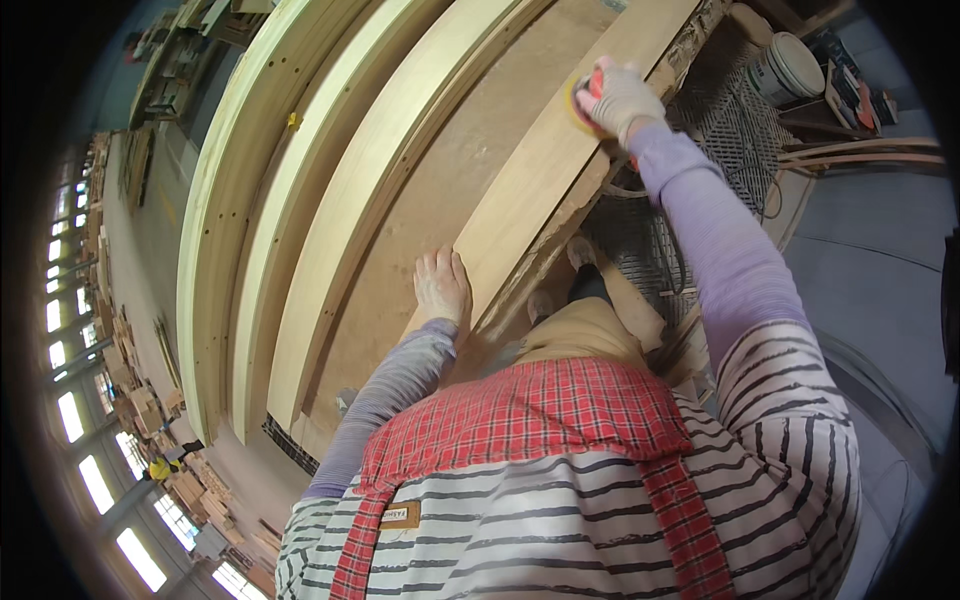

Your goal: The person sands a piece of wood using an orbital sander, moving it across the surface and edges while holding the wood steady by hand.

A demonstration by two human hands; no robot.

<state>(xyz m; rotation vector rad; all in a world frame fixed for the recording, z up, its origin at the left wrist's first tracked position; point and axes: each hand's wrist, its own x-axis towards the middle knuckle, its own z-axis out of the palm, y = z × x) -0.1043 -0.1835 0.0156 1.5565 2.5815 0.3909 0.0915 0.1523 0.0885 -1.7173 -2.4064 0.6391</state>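
Observation:
A long pale wooden board (530,185) lies along the near side of the workbench (450,150). On its far part rests a round sander (582,105) with a red body and a yellowish disc, partly hidden by the hand over it. My right hand (632,98), in a light glove, is closed around the sander. My left hand (441,287) lies flat with fingers stretched out at the board's near left edge, and nothing is held in it.
Several long curved wooden pieces (335,190) stand side by side on the left of the bench. At the right are a white bucket (786,70), black ribbed matting (725,125) and hoses (860,150). Stacked timber (140,400) lines the far left.

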